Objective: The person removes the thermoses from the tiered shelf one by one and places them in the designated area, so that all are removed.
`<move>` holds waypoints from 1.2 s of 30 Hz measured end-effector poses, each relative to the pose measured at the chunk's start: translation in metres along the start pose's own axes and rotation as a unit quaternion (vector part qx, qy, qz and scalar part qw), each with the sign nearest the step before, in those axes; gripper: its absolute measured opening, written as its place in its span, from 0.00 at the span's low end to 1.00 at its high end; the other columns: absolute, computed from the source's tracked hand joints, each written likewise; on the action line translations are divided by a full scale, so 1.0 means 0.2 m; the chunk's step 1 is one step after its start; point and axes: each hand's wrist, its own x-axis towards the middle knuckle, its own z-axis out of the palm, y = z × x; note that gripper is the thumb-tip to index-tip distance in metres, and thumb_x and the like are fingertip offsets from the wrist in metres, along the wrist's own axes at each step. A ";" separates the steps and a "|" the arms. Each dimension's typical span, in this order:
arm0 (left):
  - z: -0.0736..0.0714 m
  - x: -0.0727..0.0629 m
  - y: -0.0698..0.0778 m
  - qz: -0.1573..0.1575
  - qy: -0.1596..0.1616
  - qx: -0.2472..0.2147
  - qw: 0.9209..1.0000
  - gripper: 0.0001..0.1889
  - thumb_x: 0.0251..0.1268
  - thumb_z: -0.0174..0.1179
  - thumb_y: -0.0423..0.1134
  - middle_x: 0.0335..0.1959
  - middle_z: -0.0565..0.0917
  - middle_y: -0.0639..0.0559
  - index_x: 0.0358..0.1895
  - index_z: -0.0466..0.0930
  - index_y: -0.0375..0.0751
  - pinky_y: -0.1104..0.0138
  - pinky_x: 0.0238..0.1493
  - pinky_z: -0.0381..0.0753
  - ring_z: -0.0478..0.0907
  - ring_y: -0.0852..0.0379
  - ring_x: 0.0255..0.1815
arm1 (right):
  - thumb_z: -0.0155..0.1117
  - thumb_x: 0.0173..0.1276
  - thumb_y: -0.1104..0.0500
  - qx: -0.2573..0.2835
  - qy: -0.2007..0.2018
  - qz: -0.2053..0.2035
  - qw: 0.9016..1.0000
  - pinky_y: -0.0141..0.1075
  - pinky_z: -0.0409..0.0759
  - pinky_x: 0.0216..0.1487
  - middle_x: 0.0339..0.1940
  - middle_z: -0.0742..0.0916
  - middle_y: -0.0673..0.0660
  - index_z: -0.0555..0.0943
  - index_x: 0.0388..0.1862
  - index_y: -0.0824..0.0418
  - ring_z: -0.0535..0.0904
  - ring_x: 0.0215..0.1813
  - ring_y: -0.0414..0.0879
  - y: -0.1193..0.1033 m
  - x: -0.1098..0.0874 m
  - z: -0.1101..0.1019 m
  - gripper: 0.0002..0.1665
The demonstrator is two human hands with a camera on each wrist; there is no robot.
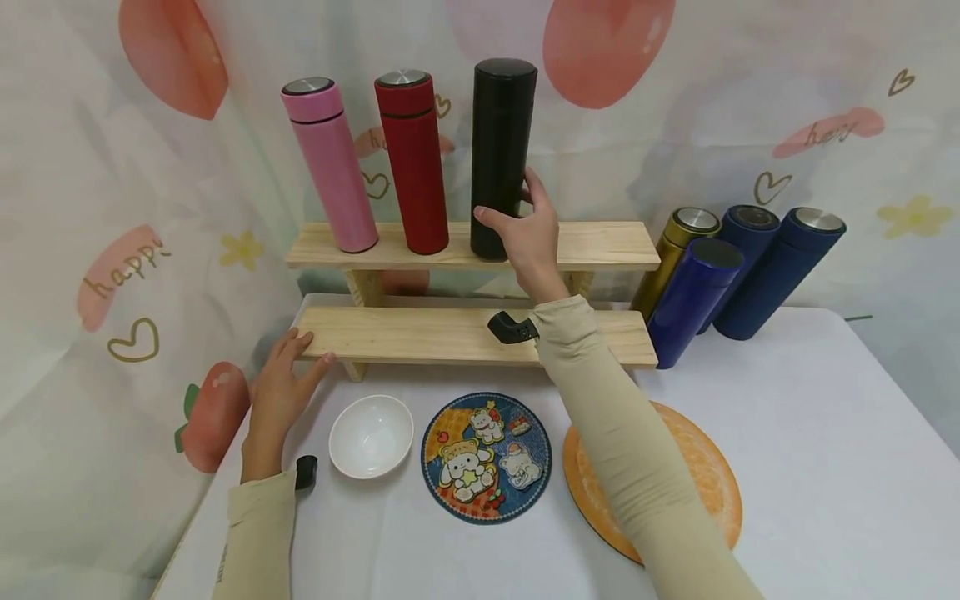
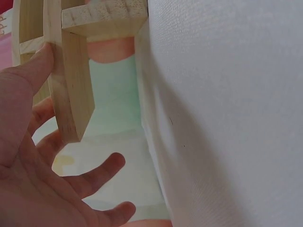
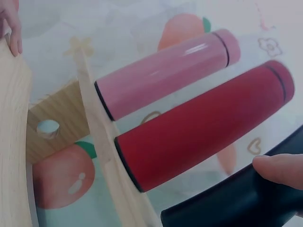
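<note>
My right hand (image 1: 531,237) grips the lower part of a black thermos bottle (image 1: 504,142), thumb in front and fingers round its right side. The bottle stands upright on the upper board of a two-tier wooden shelf (image 1: 600,243); its base is at or just on the board. Left of it on that board stand a red thermos bottle (image 1: 412,162) and a pink thermos bottle (image 1: 330,167). My left hand (image 1: 281,383) holds the left end of the lower board (image 1: 420,335). In the left wrist view the thumb (image 2: 45,61) lies on the board's edge, with the outer fingers spread.
Right of the shelf stand a gold bottle (image 1: 669,250), a purple-blue bottle (image 1: 693,300) and two dark blue bottles (image 1: 783,271). In front lie a white bowl (image 1: 371,437), a round cartoon mat (image 1: 486,458) and an orange-slice mat (image 1: 705,467), partly under the right forearm.
</note>
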 end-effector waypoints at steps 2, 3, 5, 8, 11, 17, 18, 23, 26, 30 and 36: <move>0.00 0.00 0.00 0.000 -0.001 -0.001 1.000 0.40 0.80 0.61 0.57 0.86 0.56 0.36 0.82 0.64 0.35 0.25 0.70 0.49 0.54 0.28 0.83 | 0.79 0.66 0.59 -0.001 -0.002 -0.001 1.000 0.45 0.78 0.66 0.74 0.76 0.59 0.63 0.87 0.52 0.77 0.63 0.54 -0.01 -0.02 -0.01 0.54; 0.00 0.00 0.00 0.000 -0.001 -0.003 1.000 0.40 0.80 0.61 0.57 0.86 0.56 0.36 0.82 0.64 0.35 0.25 0.70 0.49 0.54 0.28 0.83 | 0.79 0.66 0.59 0.001 -0.004 -0.001 1.000 0.45 0.78 0.66 0.74 0.75 0.59 0.63 0.87 0.51 0.78 0.62 0.55 -0.02 -0.03 -0.01 0.54; 0.00 0.00 -0.01 0.003 0.002 0.000 1.000 0.40 0.80 0.62 0.57 0.86 0.56 0.36 0.82 0.64 0.34 0.25 0.71 0.49 0.55 0.28 0.83 | 0.79 0.66 0.60 0.009 -0.009 -0.005 1.000 0.47 0.79 0.67 0.74 0.75 0.59 0.64 0.87 0.51 0.79 0.61 0.57 -0.03 -0.04 -0.02 0.54; 0.00 0.00 -0.02 0.003 0.003 0.003 1.000 0.40 0.80 0.61 0.58 0.86 0.56 0.36 0.82 0.64 0.34 0.25 0.71 0.50 0.55 0.28 0.83 | 0.79 0.65 0.62 0.023 -0.016 -0.008 1.000 0.49 0.80 0.66 0.74 0.75 0.58 0.65 0.86 0.51 0.81 0.59 0.59 -0.04 -0.07 -0.03 0.53; 0.00 0.00 -0.02 0.000 0.001 0.003 1.000 0.41 0.80 0.61 0.58 0.86 0.56 0.36 0.82 0.64 0.35 0.24 0.71 0.49 0.54 0.28 0.83 | 0.79 0.65 0.62 0.031 -0.019 -0.010 0.999 0.49 0.81 0.66 0.73 0.76 0.58 0.67 0.86 0.50 0.82 0.59 0.60 -0.04 -0.10 -0.05 0.52; 0.00 0.00 -0.01 -0.007 -0.004 0.002 1.000 0.41 0.80 0.61 0.59 0.87 0.55 0.36 0.83 0.63 0.36 0.23 0.71 0.47 0.54 0.28 0.84 | 0.78 0.65 0.62 0.035 -0.023 -0.010 0.999 0.50 0.82 0.64 0.74 0.74 0.57 0.67 0.86 0.50 0.83 0.59 0.59 -0.03 -0.16 -0.11 0.52; 0.00 0.00 -0.01 -0.008 -0.004 0.002 1.000 0.41 0.80 0.61 0.59 0.87 0.55 0.36 0.83 0.63 0.36 0.23 0.71 0.47 0.53 0.28 0.84 | 0.78 0.65 0.62 0.033 -0.025 -0.008 0.999 0.50 0.82 0.63 0.74 0.74 0.58 0.66 0.86 0.49 0.83 0.59 0.59 -0.03 -0.17 -0.11 0.52; 0.00 0.00 -0.02 -0.007 -0.002 0.003 1.000 0.41 0.80 0.61 0.59 0.87 0.55 0.37 0.83 0.63 0.36 0.23 0.71 0.47 0.53 0.29 0.84 | 0.79 0.66 0.62 0.022 -0.023 -0.003 0.999 0.51 0.83 0.63 0.75 0.73 0.58 0.66 0.86 0.49 0.82 0.61 0.58 -0.02 -0.22 -0.16 0.53; 0.00 0.00 -0.02 -0.007 -0.002 0.004 1.000 0.41 0.80 0.61 0.59 0.87 0.55 0.37 0.83 0.63 0.36 0.23 0.71 0.48 0.53 0.28 0.84 | 0.79 0.66 0.62 0.017 -0.023 -0.008 1.000 0.51 0.83 0.63 0.75 0.73 0.58 0.66 0.86 0.49 0.82 0.61 0.58 -0.02 -0.24 -0.18 0.52; 0.00 0.00 -0.01 -0.011 -0.005 0.005 1.000 0.41 0.80 0.60 0.59 0.87 0.54 0.37 0.84 0.62 0.37 0.23 0.71 0.47 0.52 0.28 0.84 | 0.78 0.66 0.63 0.012 -0.024 -0.014 1.000 0.50 0.84 0.61 0.74 0.74 0.59 0.67 0.86 0.50 0.82 0.60 0.58 -0.01 -0.27 -0.22 0.51; 0.00 0.00 0.00 -0.011 -0.005 0.000 1.000 0.41 0.80 0.60 0.59 0.87 0.54 0.37 0.84 0.62 0.36 0.24 0.71 0.47 0.52 0.29 0.84 | 0.78 0.68 0.61 -0.010 -0.021 -0.016 1.000 0.49 0.84 0.61 0.74 0.74 0.58 0.67 0.86 0.49 0.80 0.59 0.56 0.00 -0.31 -0.29 0.50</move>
